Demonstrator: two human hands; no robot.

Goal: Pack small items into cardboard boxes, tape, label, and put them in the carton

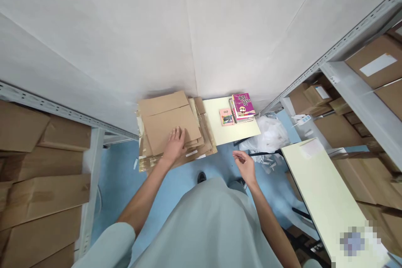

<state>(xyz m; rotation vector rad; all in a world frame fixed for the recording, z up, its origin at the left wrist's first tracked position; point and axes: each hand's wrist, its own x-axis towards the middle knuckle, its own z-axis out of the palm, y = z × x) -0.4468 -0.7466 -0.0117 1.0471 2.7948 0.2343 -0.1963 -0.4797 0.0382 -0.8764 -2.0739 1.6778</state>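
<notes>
My left hand (pixel 176 145) lies with its fingers spread on the top sheet of a stack of flattened cardboard (pixel 168 123), near its front right part. My right hand (pixel 243 164) hangs over the floor in front of the small cream table (pixel 216 130). Its fingers are bent, with thumb and fingertips close together; whether anything thin is between them is too small to tell. On the table's right part, a magenta book (pixel 243 102) tops a small pile, and a pink booklet (pixel 226 117) lies just left of it.
Shelves of cardboard boxes (pixel 50 192) stand at the left, more boxes (pixel 364 180) at the right. A white plastic bag (pixel 271 134) sits beyond my right hand. A long cream table (pixel 326 197) runs along the right. A white wall (pixel 157 29) rises behind.
</notes>
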